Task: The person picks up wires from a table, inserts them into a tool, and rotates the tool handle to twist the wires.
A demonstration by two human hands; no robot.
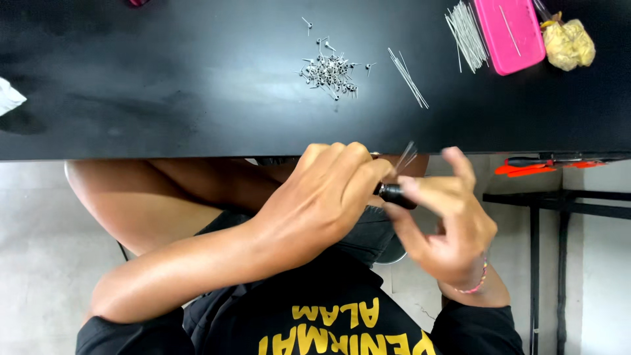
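While both hands [388, 210] grip it, tool [394, 193] mostly hidden

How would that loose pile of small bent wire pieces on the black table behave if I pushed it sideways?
The pile of wire pieces would probably scatter rather than slide as one: a few strays already lie apart. The pieces look thin and light, so likely easy to flick away. Their looped ends may snag together, so some could drag in clumps across the black table.

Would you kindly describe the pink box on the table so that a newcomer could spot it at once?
Start at the black table and follow it to its far right end. There the pink box lies flat, between a bundle of thin metal pins and a crumpled yellow wad. It is the only bright pink, smooth-sided rectangle there.
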